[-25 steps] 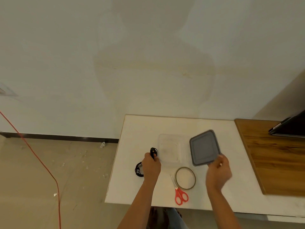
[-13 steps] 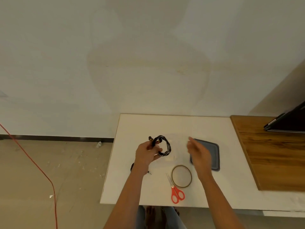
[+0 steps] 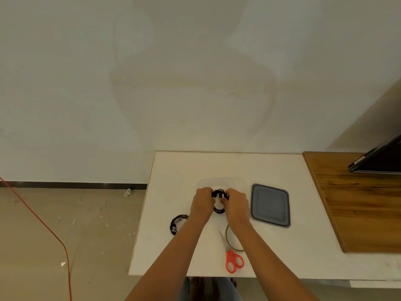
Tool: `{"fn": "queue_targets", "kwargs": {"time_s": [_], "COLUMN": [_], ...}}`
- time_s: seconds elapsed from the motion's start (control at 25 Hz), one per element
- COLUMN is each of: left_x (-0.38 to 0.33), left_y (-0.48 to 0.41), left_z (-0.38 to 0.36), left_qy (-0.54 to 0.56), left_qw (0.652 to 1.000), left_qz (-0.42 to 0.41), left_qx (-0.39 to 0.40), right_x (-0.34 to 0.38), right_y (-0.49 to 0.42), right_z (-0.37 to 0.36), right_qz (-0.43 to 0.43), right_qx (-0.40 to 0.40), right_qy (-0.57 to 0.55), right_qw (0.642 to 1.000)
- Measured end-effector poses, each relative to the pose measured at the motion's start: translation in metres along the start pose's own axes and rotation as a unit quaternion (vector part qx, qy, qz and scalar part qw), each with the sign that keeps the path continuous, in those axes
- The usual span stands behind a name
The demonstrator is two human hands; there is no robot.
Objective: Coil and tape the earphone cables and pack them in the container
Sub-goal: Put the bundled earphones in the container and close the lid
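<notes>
A coiled black earphone cable is held between both hands over the clear plastic container on the white table. My left hand grips its left side and my right hand grips its right side. A second black coil lies on the table to the left, partly hidden by my left forearm. The grey lid lies flat to the right of the container. The tape roll sits near my right wrist, half covered by it.
Red-handled scissors lie near the table's front edge. A wooden desk adjoins on the right with a dark laptop on it. A red cord runs across the floor at left.
The lid was in my right hand and now lies on the table. My left hand lifted one coil over the container. My right hand then came across and took hold of that coil too.
</notes>
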State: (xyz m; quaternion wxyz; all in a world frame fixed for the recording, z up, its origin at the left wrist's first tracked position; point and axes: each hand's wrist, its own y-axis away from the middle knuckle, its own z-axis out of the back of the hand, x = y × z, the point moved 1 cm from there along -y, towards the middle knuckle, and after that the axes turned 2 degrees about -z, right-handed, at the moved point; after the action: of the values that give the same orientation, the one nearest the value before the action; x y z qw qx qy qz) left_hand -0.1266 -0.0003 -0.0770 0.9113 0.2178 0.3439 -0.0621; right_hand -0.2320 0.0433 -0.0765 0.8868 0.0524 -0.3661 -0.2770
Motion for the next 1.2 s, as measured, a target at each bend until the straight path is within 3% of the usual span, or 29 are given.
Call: {"fn": "queue_targets", "kwargs": {"time_s": [0.08, 0.16, 0.28, 0.36, 0.44, 0.52, 0.56, 0.72, 0.96, 1.2], "left_x": [-0.001, -0.005, 0.006, 0.030, 0.060, 0.083, 0.090, 0.094, 0.099, 0.083], "left_y": [-0.002, 0.007, 0.031, 0.048, 0.058, 0.064, 0.067, 0.073, 0.080, 0.088], "left_z": [0.000, 0.010, 0.033, 0.050, 0.057, 0.055, 0.052, 0.043, 0.047, 0.063], "left_qy": [-0.066, -0.090, -0.008, 0.015, 0.000, -0.005, -0.006, 0.018, 0.194, 0.324], "left_qw": [0.997, 0.995, 0.985, 0.972, 0.982, 0.987, 0.988, 0.986, 0.955, 0.922], "left_qz": [-0.033, -0.038, -0.048, 0.004, 0.095, 0.143, 0.149, 0.151, 0.211, 0.211], "left_qx": [0.019, 0.001, -0.163, -0.234, -0.165, -0.069, -0.048, -0.067, -0.071, -0.020], "right_x": [0.002, 0.005, 0.006, 0.009, 0.009, 0.007, 0.005, 0.011, 0.024, 0.036], "right_y": [-0.002, 0.003, 0.030, 0.054, 0.073, 0.084, 0.088, 0.092, 0.089, 0.101], "right_z": [-0.005, 0.000, 0.013, 0.011, -0.008, -0.034, -0.044, -0.070, -0.078, -0.042], "right_qz": [-0.002, 0.017, 0.116, 0.200, 0.225, 0.150, 0.101, 0.003, -0.070, -0.037], "right_qx": [0.046, 0.044, -0.098, -0.090, 0.021, 0.121, 0.134, 0.093, 0.061, 0.027], "right_qy": [0.102, 0.143, 0.046, -0.048, -0.043, 0.011, 0.032, 0.024, -0.116, -0.253], "right_qw": [0.994, 0.989, 0.987, 0.975, 0.973, 0.981, 0.985, 0.995, 0.989, 0.966]}}
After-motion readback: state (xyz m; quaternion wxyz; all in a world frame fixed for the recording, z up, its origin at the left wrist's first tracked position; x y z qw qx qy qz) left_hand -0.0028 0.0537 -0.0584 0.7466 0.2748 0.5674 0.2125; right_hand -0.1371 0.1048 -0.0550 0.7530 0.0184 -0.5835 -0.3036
